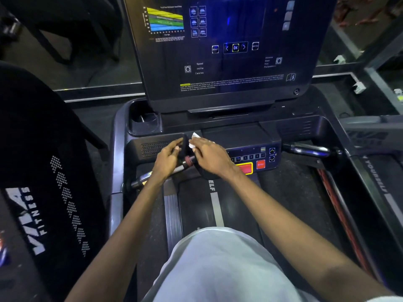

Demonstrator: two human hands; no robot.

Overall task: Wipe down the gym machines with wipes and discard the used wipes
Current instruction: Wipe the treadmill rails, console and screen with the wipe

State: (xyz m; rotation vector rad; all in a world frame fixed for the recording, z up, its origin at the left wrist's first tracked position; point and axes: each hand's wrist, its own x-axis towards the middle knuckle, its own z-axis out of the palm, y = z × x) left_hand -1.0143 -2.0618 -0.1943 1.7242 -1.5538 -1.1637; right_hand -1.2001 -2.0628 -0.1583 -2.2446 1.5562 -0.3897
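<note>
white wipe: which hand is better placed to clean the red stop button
Right: the right hand holds the crumpled white wipe and lies nearer the red square stop button; the left hand has none.

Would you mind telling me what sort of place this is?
Most likely a gym: a black treadmill console screen labelled speed, incline, calories; a red stop button; a dark neighbouring machine marked Fitness.
</note>
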